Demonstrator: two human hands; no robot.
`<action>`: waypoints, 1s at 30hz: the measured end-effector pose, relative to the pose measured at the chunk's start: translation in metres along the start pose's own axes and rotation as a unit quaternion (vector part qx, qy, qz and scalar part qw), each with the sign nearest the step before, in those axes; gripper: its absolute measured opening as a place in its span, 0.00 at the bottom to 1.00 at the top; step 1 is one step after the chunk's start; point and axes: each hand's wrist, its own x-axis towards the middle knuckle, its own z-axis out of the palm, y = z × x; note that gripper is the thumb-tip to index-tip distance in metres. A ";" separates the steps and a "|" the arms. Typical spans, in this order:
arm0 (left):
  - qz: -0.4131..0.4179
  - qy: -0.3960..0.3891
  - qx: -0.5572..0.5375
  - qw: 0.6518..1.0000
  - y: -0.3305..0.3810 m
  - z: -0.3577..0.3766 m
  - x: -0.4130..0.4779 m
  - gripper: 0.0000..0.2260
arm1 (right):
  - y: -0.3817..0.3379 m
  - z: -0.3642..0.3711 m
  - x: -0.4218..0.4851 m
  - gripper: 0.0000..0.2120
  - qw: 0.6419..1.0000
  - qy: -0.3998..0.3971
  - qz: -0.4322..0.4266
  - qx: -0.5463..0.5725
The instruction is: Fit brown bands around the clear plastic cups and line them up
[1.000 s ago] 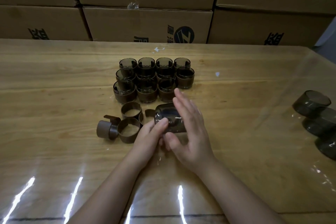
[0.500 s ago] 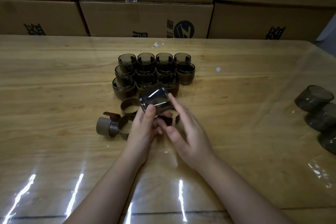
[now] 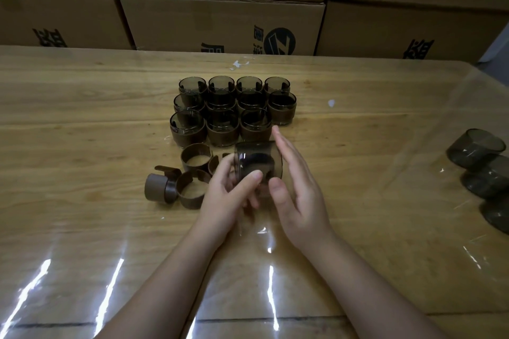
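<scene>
- The tabletop [image 3: 82,228] is light wood under a clear plastic sheet, and bright streaks of light shine on its near part.
- The left hand [image 3: 223,198] holds a bare cup [image 3: 259,164] tilted above the tabletop, its fingers curled around it; the right hand [image 3: 300,195] lies flat against the cup's side, fingers straight and together, thumb touching the cup.
- Loose brown bands [image 3: 195,158] lie just left of the hands.
- Behind them the banded cups [image 3: 234,107] stand in close rows, probably eleven.
- More bare cups [image 3: 476,148] lie at the right edge.
- Stacked cardboard boxes [image 3: 220,22] form the back wall.
</scene>
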 end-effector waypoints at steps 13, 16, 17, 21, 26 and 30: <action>0.006 0.060 -0.102 0.993 0.002 -0.001 0.001 0.25 | 0.001 0.002 -0.001 0.25 0.999 -0.032 0.014 0.029; 0.022 0.076 -0.072 0.994 0.001 0.000 0.000 0.24 | 0.000 0.001 -0.002 0.28 1.000 -0.014 -0.015 0.020; 0.026 0.075 -0.064 0.995 0.000 0.001 0.000 0.24 | 0.000 0.001 -0.001 0.28 1.000 -0.007 -0.022 0.019; 0.028 0.071 -0.037 0.996 0.000 0.005 -0.001 0.29 | -0.001 -0.001 0.000 0.27 0.998 0.021 -0.042 0.029; 0.021 0.021 -0.014 0.999 0.000 0.007 -0.003 0.32 | 0.003 -0.004 0.002 0.25 0.998 0.028 -0.014 0.060; 0.033 -0.027 -0.020 0.999 0.003 0.005 -0.004 0.31 | 0.008 -0.003 0.002 0.26 0.997 0.016 0.031 0.074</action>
